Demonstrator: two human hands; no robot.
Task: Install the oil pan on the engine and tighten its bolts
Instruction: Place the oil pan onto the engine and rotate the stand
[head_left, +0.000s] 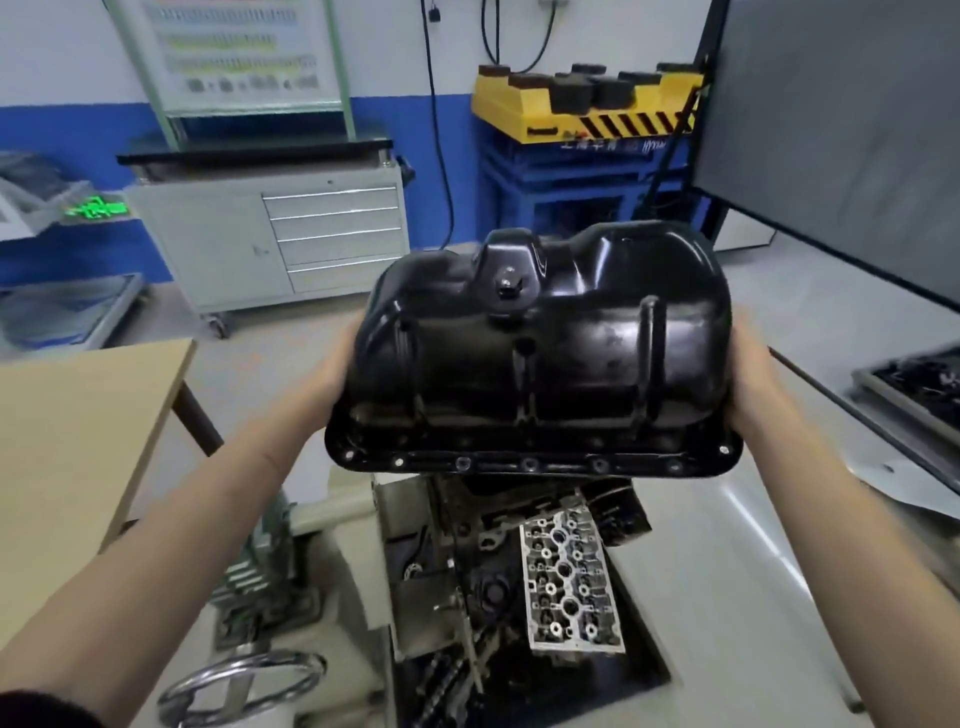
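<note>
A glossy black oil pan (550, 353) is held up in mid-air, its domed bottom facing up and its bolt-hole flange along the near edge. My left hand (332, 371) grips its left end and my right hand (753, 384) grips its right end; most fingers are hidden behind the pan. A drain plug (508, 286) sits on the pan's raised hump. Below the pan stands the engine (498, 566) on its stand, with a grey cylinder head (569, 582) lying low on the stand at the right. The engine's top face is hidden by the pan.
A wooden table (78, 447) stands at the left. A chrome handwheel (244, 686) sits at the lower left of the stand. A grey drawer cabinet (291, 239) and a yellow lift (587, 104) are at the back. A parts tray (919, 384) lies at the right.
</note>
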